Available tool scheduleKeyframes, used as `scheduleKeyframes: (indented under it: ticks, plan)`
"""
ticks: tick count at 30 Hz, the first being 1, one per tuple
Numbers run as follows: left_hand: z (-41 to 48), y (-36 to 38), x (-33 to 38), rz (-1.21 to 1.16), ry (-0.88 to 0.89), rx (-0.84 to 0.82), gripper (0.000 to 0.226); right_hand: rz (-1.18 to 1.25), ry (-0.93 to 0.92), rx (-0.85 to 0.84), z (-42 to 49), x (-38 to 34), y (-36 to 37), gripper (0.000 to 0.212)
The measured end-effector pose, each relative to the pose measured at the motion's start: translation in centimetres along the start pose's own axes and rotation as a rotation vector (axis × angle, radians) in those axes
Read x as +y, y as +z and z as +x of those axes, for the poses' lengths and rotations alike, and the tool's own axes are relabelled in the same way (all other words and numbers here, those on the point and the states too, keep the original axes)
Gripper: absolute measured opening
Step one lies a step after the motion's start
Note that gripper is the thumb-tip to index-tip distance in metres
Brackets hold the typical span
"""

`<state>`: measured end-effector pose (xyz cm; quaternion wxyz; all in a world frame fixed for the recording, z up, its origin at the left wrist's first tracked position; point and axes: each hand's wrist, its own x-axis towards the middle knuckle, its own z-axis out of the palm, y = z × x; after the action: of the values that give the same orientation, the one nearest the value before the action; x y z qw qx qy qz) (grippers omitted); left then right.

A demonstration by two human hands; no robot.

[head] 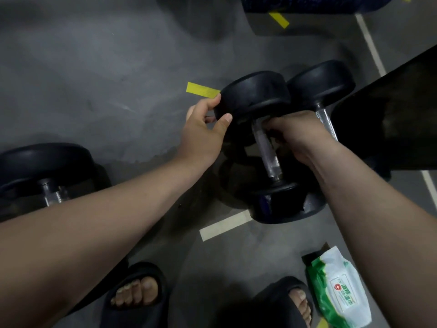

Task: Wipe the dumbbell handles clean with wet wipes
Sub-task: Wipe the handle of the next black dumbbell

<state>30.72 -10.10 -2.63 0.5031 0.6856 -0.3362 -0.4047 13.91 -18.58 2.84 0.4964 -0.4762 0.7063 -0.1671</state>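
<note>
On the floor (pixel 94 79) ahead of my feet, the dumbbell (pixel 279 200) stands tilted. My left hand (pixel 203 129) grips the rim of its upper head. My right hand (pixel 298 133) is curled round the top of its handle (pixel 267 150); whether a wipe lies under those fingers I cannot tell. Just right of the dumbbell stands a second dumbbell (pixel 321 84), well left a third dumbbell (pixel 42 166), and the wipes pack (pixel 340 287) lies nearer me. I judge the wiping under way on this handle, with the lower part left.
</note>
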Motion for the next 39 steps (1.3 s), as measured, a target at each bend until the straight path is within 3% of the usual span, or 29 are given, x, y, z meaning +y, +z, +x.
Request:
scheduleKeyframes:
  ticks: [7,9,13,15,19,21,23,28,35,39]
  plan:
    - [-0.5,0.1,0.4,0.03,0.0,-0.009,0.039,0.032,0.058,-0.098,0.1,-0.2,0.2,0.018]
    - [-0.7,0.1,0.5,0.029,-0.014,-0.011,0.039,-0.136,0.021,-0.138,-0.4,0.1,-0.7,0.023]
    - [-0.8,0.2,0.7,0.036,-0.019,-0.014,0.041,-0.787,0.037,-0.277,-2.4,-0.4,-3.4,0.028]
    - [-0.7,0.1,0.8,0.04,-0.02,-0.02,0.041,-0.896,0.069,-0.303,-2.8,-0.9,-3.7,0.031]
    - [-0.6,0.1,1.0,0.051,-0.015,-0.046,0.042,-0.42,0.03,-0.124,-2.4,-2.0,-1.5,0.026]
    - [-0.8,0.0,1.0,0.063,-0.016,-0.047,0.042,-0.296,0.005,-0.079,-2.3,-2.2,-0.5,0.028]
    - [-0.9,0.0,0.8,0.057,-0.011,-0.043,0.042,-0.384,-0.017,-0.121,-2.9,-2.0,-0.7,0.029]
    - [-0.9,0.2,0.5,0.024,-0.01,-0.031,0.041,-0.937,0.035,-0.289,-4.7,-1.1,-2.8,0.047]
    - [-0.6,0.3,0.7,0.028,-0.008,-0.014,0.04,-0.63,-0.048,-0.063,-2.8,-1.1,0.5,0.043]
    - [-1.5,0.3,0.8,0.081,-0.087,0.135,0.014,-0.587,-0.143,0.036,-2.9,-0.3,1.6,0.039]
